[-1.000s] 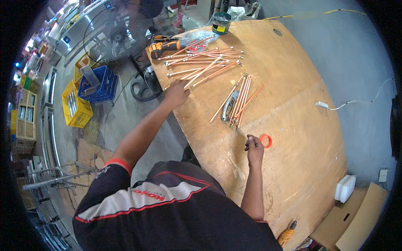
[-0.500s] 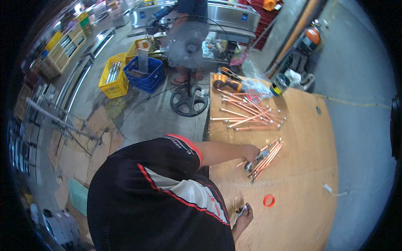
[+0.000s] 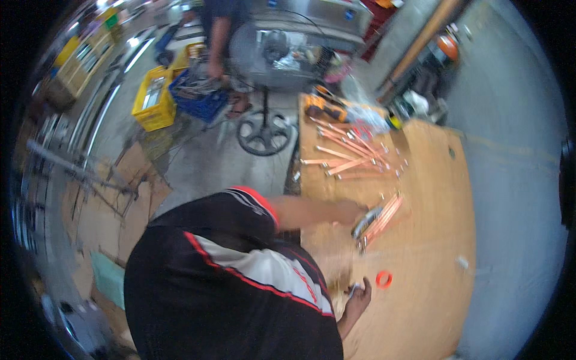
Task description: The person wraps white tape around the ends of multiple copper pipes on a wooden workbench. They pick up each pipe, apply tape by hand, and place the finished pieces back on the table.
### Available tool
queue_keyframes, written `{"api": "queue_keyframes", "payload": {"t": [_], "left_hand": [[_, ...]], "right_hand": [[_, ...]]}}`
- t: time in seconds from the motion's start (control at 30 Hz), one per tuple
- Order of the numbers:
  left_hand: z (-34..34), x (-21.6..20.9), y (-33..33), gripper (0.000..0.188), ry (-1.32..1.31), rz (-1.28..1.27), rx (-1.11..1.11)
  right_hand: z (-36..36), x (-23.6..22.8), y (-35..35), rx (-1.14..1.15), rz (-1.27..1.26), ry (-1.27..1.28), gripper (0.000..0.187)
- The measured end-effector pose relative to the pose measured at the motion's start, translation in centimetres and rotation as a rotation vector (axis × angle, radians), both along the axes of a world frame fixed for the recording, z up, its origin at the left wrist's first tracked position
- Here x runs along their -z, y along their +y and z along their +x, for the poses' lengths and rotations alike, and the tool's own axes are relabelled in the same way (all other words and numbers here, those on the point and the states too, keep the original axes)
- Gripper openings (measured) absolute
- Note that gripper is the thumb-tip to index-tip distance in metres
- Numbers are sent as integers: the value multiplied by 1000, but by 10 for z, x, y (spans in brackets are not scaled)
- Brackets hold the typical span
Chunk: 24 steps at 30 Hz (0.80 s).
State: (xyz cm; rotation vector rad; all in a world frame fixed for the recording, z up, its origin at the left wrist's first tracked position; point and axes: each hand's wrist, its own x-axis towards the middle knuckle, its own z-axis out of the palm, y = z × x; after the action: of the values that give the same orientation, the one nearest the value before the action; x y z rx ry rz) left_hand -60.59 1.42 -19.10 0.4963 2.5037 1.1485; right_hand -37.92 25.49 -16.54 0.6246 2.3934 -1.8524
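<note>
Left hand [image 3: 351,211] reaching the near copper tube bundle [image 3: 384,217], grip unclear; right hand [image 3: 359,295] pinching something small; far tubes [image 3: 348,153] unsorted.

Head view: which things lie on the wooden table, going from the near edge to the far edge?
Orange tape ring → small bundle of copper rods by the left hand → spread-out copper rods → orange power drill.

Copper-orange tubes [image 3: 384,217] on light-brown wood table [image 3: 432,198]; orange ring [image 3: 383,279]; yellow crate [image 3: 153,99], blue crate [image 3: 201,99]; shirt [image 3: 228,288] black w/ red-white stripes.
</note>
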Motion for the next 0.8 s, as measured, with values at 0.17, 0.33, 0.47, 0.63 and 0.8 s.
{"api": "queue_keyframes", "payload": {"t": [0.17, 0.33, 0.47, 0.63, 0.8], "left_hand": [[26, -62, -46, 31, -286, 388, 5], [77, -163, -62, 32, 160, 293, 210], [86, -212, -50, 38, 493, 329, 349], [118, -243, -12, 48, 36, 575, 363], [125, -250, 3, 47, 117, 355, 373]], "right_hand": [[0, -38, -28, 13, -73, 77, 48], [-14, -101, -61, 2, -127, 468, 52], [-15, -133, -67, -20, 36, 732, 56], [-20, -142, -69, 22, 188, 939, 61], [-20, -143, -62, 18, 402, 902, 64]]}}
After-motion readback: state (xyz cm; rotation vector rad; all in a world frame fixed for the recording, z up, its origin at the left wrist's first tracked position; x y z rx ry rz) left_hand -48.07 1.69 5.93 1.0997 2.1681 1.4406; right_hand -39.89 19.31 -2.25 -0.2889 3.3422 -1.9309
